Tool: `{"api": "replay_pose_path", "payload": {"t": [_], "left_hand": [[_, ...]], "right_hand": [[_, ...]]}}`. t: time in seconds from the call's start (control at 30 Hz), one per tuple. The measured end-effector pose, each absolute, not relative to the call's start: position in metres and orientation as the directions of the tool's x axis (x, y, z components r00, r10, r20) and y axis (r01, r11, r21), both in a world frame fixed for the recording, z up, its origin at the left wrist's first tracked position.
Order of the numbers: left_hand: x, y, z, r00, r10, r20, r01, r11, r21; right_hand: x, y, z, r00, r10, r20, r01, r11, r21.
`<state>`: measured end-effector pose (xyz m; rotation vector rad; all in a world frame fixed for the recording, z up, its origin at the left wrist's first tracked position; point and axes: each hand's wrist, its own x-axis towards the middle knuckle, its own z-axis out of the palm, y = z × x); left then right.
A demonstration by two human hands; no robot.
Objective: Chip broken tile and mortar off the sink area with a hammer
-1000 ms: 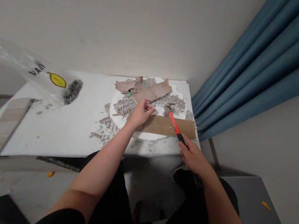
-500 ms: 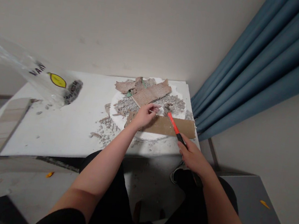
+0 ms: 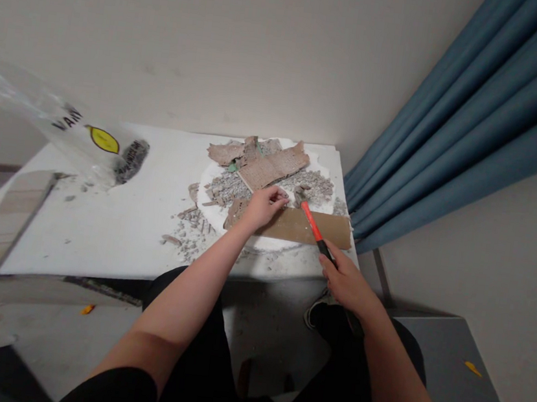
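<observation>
Pale wall (image 3: 208, 50) behind and blue curtain (image 3: 457, 133) to the right close in a white worktop (image 3: 103, 226), where grey rubble (image 3: 316, 186) and torn brown sheets (image 3: 275, 166) lie heaped on a white disc (image 3: 270, 245). The right hand (image 3: 350, 277) has its grip clamped round the dark end of an orange-red-handled hammer (image 3: 313, 223), which slants across a brown strip (image 3: 316, 228) near the front edge, its head (image 3: 300, 195) just beyond the strip; whether the head rests on anything is unclear. The left hand (image 3: 264, 207) is over the strip's left part, fingers curled, thumb and fingertips close together; I cannot tell whether they pinch anything. That hand is near the hammer's head, so a blow landing to its left could catch the fingers, most likely if the eye is on the fragments. A glancing hit might tip the strip or fling chips, since the rubble beneath and around looks loose. Crumbs (image 3: 189, 243) spread left of the disc could be swept off the front edge by a forearm. Dust on the handle, if any, might let it slip.
</observation>
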<state>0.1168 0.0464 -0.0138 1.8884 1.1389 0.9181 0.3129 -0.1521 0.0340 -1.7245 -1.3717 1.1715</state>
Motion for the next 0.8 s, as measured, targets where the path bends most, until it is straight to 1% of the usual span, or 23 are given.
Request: {"api": "replay_pose_path", "payload": {"t": [0.2, 0.33, 0.8], "left_hand": [[0.1157, 0.0439, -0.0124, 0.391, 0.903, 0.178, 0.449, -0.356, 0.82], [0.116, 0.0442, -0.0144, 0.385, 0.905, 0.179, 0.485, -0.364, 0.796], [0.1163, 0.0427, -0.0148, 0.385, 0.897, 0.22, 0.487, -0.399, 0.777]], "right_hand": [[0.3125, -0.1516, 0.0343, 0.057, 0.965, -0.254, 0.401, -0.256, -0.88], [0.3123, -0.1515, 0.0354, 0.058, 0.965, -0.256, 0.401, -0.258, -0.879], [0.3134, -0.1523, 0.0346, 0.054, 0.962, -0.267, 0.395, -0.266, -0.879]]}}
